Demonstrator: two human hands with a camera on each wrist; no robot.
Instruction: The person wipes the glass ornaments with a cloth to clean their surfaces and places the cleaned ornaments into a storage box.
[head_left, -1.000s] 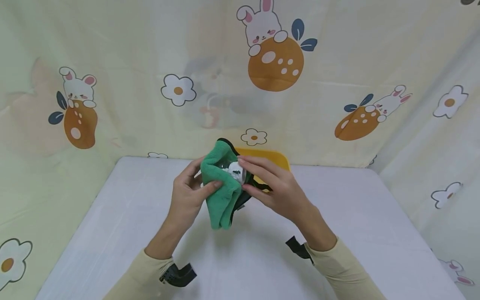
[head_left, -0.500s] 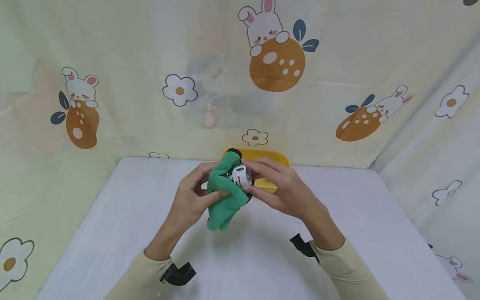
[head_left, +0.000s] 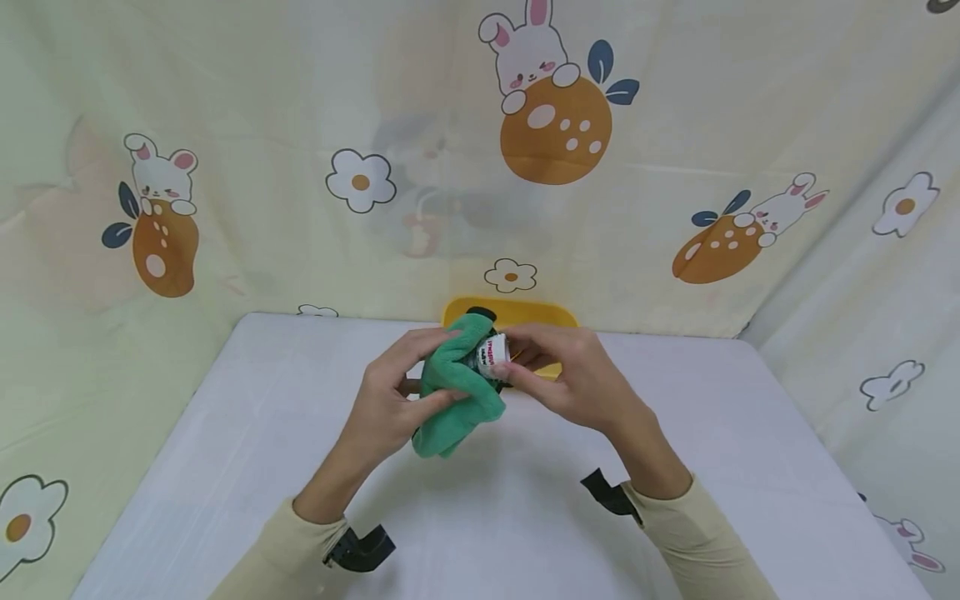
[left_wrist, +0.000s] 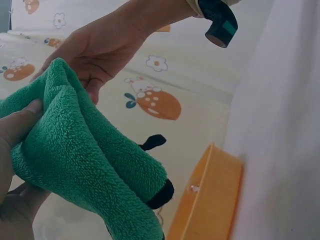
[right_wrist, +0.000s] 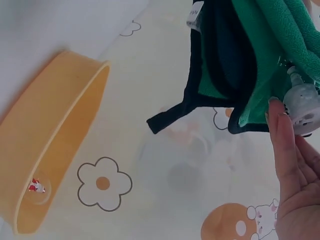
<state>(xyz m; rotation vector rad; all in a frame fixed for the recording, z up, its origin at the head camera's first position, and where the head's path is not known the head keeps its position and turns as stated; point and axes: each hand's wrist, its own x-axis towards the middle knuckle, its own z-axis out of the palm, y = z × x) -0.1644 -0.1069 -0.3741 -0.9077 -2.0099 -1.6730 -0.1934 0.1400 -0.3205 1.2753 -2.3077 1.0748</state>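
Note:
In the head view my left hand (head_left: 392, 392) grips a green towel (head_left: 453, 408) with black edging, thumb in front and fingers behind. The towel is folded around a small bottle (head_left: 492, 356) with a white label and red and dark print. My right hand (head_left: 577, 371) pinches that bottle between thumb and fingers at its right end. The right wrist view shows the bottle's whitish rounded end and narrow neck (right_wrist: 295, 75) against the cloth; the rest is hidden in the folds. A black strap (right_wrist: 170, 117) hangs from the towel's edge.
A yellow bin (head_left: 517, 312) stands behind the hands at the table's back edge. A small clear round thing with a red mark (right_wrist: 36, 186) shows inside it. The white table (head_left: 300, 417) is bounded by a printed curtain (head_left: 262, 167).
The towel and bottle have shifted slightly right and turned, with the towel's top lowered. The bottle's printed label has rotated. My right fingers have curled further round it.

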